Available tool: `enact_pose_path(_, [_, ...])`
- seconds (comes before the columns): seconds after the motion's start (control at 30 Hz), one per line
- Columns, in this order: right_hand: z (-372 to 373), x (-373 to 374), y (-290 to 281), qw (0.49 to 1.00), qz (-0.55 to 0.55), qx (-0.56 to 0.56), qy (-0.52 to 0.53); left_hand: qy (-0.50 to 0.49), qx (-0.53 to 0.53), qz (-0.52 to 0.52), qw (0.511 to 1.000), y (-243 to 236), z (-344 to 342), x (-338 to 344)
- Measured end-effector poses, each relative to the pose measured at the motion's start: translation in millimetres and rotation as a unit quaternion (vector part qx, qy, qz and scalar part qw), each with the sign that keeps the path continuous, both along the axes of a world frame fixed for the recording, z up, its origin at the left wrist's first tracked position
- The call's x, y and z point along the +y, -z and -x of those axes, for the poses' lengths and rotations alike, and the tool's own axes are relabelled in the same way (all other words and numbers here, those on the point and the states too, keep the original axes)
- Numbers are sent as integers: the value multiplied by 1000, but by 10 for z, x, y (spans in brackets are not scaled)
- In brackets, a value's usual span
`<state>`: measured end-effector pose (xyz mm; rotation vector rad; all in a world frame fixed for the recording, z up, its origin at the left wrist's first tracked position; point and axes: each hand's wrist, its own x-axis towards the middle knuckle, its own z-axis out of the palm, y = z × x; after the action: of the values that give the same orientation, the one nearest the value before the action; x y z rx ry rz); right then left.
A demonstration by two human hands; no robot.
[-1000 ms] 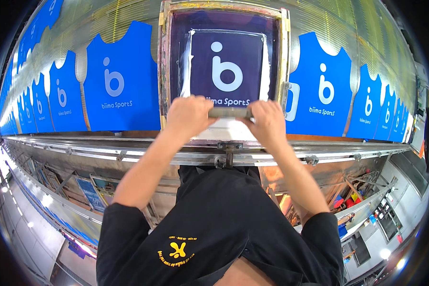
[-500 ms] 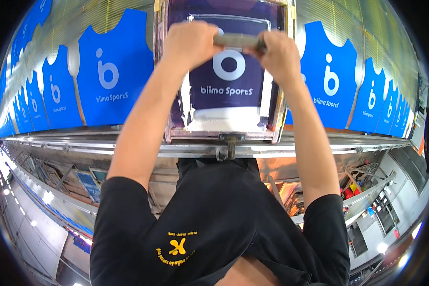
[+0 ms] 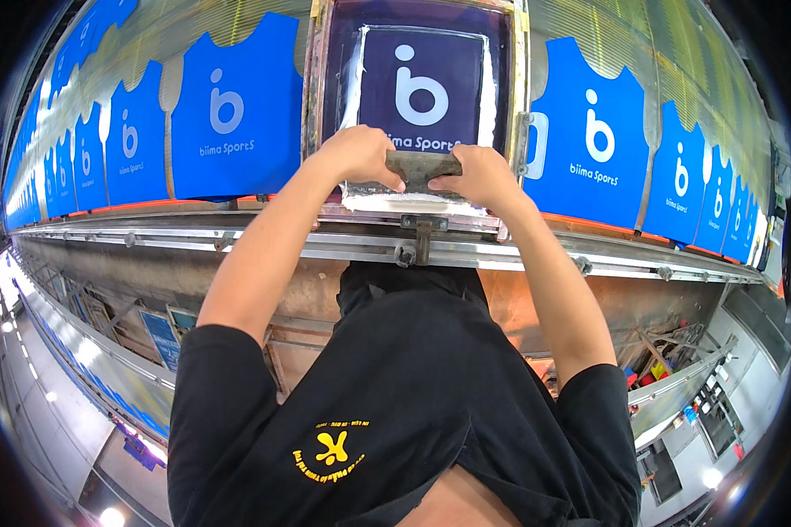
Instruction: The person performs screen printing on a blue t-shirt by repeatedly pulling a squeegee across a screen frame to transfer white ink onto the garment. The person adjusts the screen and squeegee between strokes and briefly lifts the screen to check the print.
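Both hands grip a wide, grey squeegee [image 3: 424, 172] near the front end of a screen-printing frame [image 3: 519, 79]. My left hand [image 3: 360, 158] is closed round its left end, and my right hand [image 3: 483, 176] holds the right end. Beneath lies the dark purple mesh [image 3: 378, 97], showing a white logo and lettering; the squeegee and hands partly cover the lowest part. White ink [image 3: 413, 205] lies along the front of the mesh, with smeared streaks down both sides of the print area.
Blue cut shirt panels [image 3: 228, 114] with white prints lie in a row on the long table at left, and more panels [image 3: 593, 132] at right. A metal rail [image 3: 343, 250] with clamps runs along the front edge, close to my body.
My hands have pulled the squeegee from the far part of the mesh toward me, to its near end. The upper logo is uncovered now. The frame appears slightly shifted in view.
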<state>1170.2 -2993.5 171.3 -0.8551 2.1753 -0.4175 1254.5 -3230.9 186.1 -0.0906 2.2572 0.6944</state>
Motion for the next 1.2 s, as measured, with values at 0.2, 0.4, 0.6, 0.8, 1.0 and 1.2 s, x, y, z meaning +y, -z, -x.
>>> enact_pose_path(0.2, [526, 364, -66, 912, 270, 37, 306, 26, 18, -45, 998, -242, 477, -294])
enact_pose_path(0.4, [840, 680, 457, 868, 122, 194, 441, 36, 240, 64, 968, -268, 1328, -739])
enact_pose_path(0.6, [750, 615, 383, 826, 131, -97, 540, 23, 265, 87, 960, -101, 1752, -913])
enact_pose_path(0.8, [724, 449, -26, 803, 169, -91, 564, -19, 375, 73, 924, 100, 1018, -700])
enact_pose_path(1.0, [725, 453, -70, 798, 233, -72, 551, -14, 465, 75, 882, 200, -840, 117])
enact_pose_path(1.2, [631, 349, -62, 775, 292, 80, 555, -38, 497, 55, 865, 101, -1476, 239])
